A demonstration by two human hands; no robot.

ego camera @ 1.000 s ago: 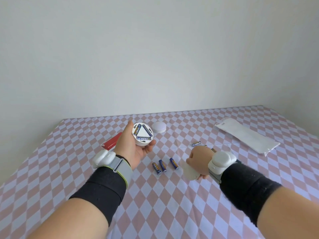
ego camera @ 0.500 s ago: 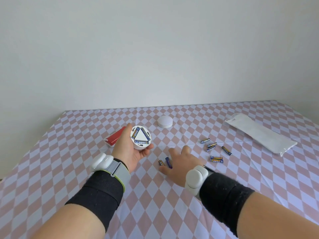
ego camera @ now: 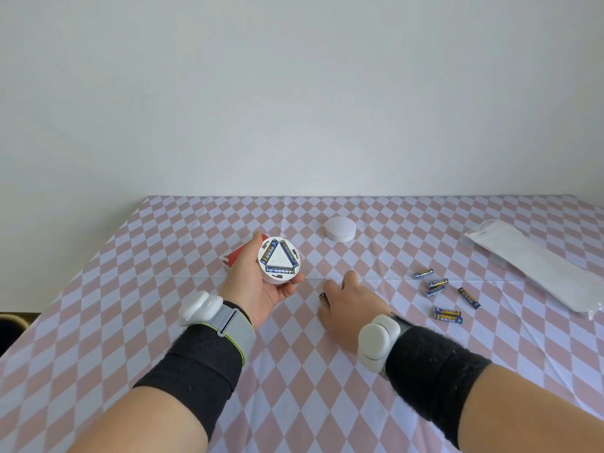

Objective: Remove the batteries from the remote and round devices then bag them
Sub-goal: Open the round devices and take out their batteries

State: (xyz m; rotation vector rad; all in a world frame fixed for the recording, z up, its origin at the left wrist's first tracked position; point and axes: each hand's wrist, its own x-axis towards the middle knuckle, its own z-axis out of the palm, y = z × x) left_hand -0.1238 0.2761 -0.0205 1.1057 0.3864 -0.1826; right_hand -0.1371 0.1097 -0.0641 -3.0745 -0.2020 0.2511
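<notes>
My left hand [ego camera: 258,289] grips a white round device [ego camera: 278,260] palm up above the table; three blue batteries sit in a triangle in its open back. My right hand [ego camera: 349,305] lies palm down on the tablecloth, its fingers curled down over loose batteries, and one battery end [ego camera: 323,300] shows at its left edge. The red remote [ego camera: 236,259] lies partly hidden behind my left hand. A second white round device [ego camera: 340,228] rests farther back. Several loose blue batteries [ego camera: 437,283] lie to the right, near a clear plastic bag [ego camera: 536,266].
The table wears a pink and white checked cloth [ego camera: 163,322] and stands against a plain wall. Its left edge runs close to my left arm, with a dark object [ego camera: 8,325] beyond it. Both wrists carry white trackers.
My right hand moved left from the table's middle and came down over the three loose batteries, hiding most of them. The view shifted left. My left hand kept holding the round device.
</notes>
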